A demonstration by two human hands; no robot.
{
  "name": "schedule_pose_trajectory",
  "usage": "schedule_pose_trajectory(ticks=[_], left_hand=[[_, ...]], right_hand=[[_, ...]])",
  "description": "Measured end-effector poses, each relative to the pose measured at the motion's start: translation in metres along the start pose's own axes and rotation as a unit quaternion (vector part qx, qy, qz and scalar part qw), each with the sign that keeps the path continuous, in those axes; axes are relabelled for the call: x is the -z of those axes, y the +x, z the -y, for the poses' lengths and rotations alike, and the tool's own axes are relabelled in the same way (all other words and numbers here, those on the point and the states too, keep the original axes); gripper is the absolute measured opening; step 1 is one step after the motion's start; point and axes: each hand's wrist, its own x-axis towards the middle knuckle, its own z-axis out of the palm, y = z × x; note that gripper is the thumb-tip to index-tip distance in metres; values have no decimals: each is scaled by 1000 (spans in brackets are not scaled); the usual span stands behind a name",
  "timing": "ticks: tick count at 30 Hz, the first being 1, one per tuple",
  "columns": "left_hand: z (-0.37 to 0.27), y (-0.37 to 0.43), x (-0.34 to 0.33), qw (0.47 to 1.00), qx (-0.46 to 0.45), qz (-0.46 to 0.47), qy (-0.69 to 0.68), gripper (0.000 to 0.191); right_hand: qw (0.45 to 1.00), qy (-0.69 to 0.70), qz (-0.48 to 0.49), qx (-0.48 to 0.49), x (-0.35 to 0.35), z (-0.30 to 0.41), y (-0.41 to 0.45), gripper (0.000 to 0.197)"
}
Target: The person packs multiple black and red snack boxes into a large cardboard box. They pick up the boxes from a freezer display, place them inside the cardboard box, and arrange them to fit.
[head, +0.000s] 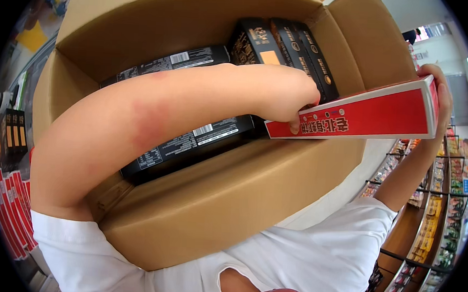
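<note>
A long red box with white edges (386, 108) is between my hands, slanting over the right end of a cardboard carton. Large printed characters and small round pictures mark its side. My left hand (300, 98) reaches across the carton and grips the box's left end, thumb on the printed face. My right hand (439, 97) wraps around its far right end. The open brown carton (231, 201) holds black printed boxes. Several stand upright at its back right corner, one being a black box with gold lettering (255, 40). Other black boxes (190, 139) lie further left, partly hidden beneath my left forearm.
The carton's right flap (366, 38) stands folded outward behind the red box. Store shelves with packaged goods (424, 231) run along the right side. At the left edge are a stack of red boxes (10, 209) and a few black boxes (12, 130).
</note>
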Motion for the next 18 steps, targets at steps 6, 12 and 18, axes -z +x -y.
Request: schedule_pose_trajectory(ticks=[6, 12, 18], left_hand=[[21, 6, -32, 1000, 10, 2, 25, 22], [4, 5, -12, 994, 12, -9, 105, 31], [-1, 15, 4, 960, -60, -272, 9, 29]], right_hand=[[997, -37, 17, 64, -23, -29, -20, 43], [1000, -4, 14, -5, -34, -55, -35, 34], [963, -112, 237, 64, -88, -42, -57, 29]])
